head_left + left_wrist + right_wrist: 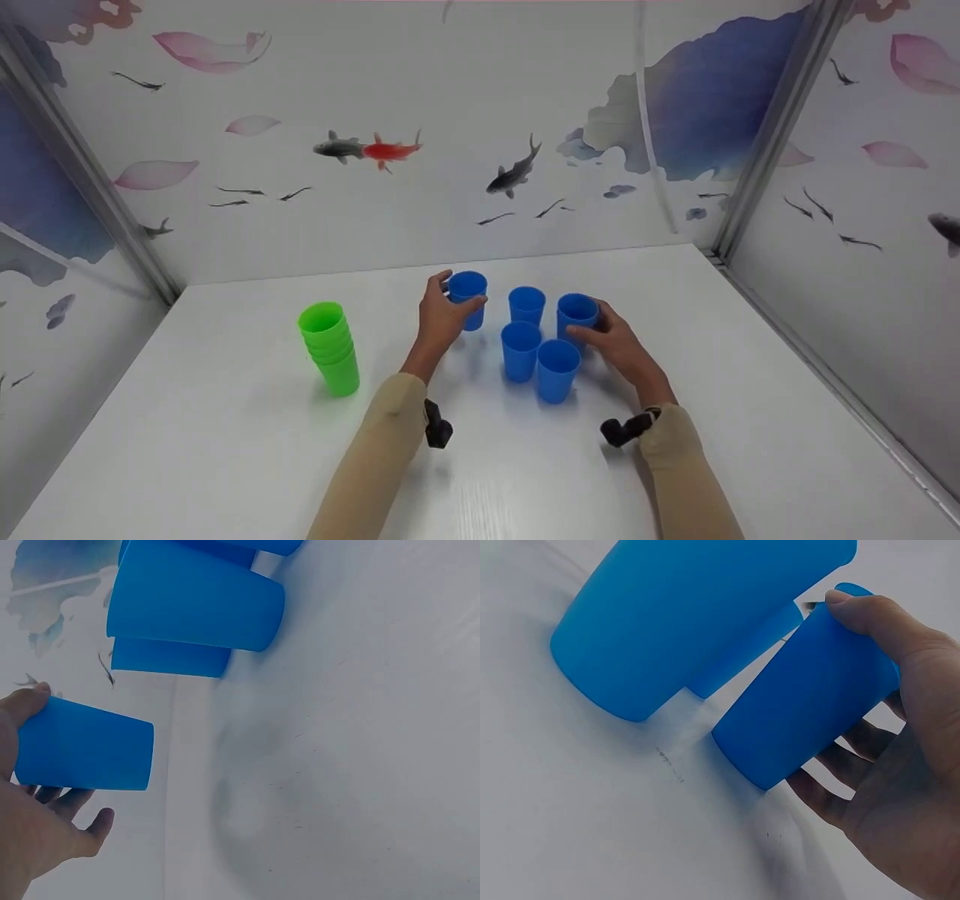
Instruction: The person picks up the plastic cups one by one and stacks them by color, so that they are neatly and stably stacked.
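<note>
My left hand point(441, 319) holds a blue plastic cup point(468, 286) by its sides near the rim, thumb on one side and fingers on the other. That cup is upright and raised off the table, as the left wrist view of the cup point(90, 746) also shows. To the right, my right hand point(621, 345) grips another blue cup point(576, 311) between thumb and fingers; its base is close to the tabletop in the right wrist view. Three more upright blue cups stand between the hands: one at the back point(526, 304), one in the middle point(520, 352), one in front point(557, 373).
A stack of nested green cups point(334, 352) stands left of my left forearm. The white table point(480, 480) is bordered by a back wall point(420, 217) and side walls printed with fish and petals. A black wrist camera point(437, 426) sits at my left cuff.
</note>
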`<state>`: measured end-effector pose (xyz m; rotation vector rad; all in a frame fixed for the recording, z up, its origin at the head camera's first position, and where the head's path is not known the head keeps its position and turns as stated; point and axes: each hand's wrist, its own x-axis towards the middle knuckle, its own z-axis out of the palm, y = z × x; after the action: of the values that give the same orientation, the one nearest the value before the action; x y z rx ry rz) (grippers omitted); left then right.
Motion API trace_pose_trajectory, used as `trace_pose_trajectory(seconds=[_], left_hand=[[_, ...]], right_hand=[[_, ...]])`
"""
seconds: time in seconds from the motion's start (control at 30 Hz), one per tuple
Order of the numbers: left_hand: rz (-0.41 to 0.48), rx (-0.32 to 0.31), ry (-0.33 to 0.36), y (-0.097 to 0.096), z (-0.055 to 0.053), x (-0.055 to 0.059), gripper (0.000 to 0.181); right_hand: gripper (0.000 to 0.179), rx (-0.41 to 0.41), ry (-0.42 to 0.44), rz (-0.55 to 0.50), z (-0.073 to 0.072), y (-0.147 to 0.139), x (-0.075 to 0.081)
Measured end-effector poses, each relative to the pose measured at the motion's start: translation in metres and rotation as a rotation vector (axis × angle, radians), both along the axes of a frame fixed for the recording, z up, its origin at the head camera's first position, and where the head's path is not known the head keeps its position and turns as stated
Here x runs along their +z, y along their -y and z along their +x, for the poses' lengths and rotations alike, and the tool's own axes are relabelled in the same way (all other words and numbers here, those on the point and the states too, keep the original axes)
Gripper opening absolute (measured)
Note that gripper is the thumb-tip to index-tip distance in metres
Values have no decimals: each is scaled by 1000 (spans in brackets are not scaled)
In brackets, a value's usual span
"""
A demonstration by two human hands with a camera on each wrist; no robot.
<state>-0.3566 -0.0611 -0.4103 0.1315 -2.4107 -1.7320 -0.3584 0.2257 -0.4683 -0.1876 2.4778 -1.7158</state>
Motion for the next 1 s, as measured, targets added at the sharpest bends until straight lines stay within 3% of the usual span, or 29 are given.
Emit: trace_pose_trajectory(seconds=[0.23,0.4,1.0], left_hand=[[79,14,-56,-8,3,7,77],[96,-5,-77,-16,6,12,75],[56,-61,-92,-35,17,36,74]], right_hand=[[99,0,6,7,-1,-3,0],[89,18,9,2,3,0,6],[102,-28,29,48,-2,1,-1]])
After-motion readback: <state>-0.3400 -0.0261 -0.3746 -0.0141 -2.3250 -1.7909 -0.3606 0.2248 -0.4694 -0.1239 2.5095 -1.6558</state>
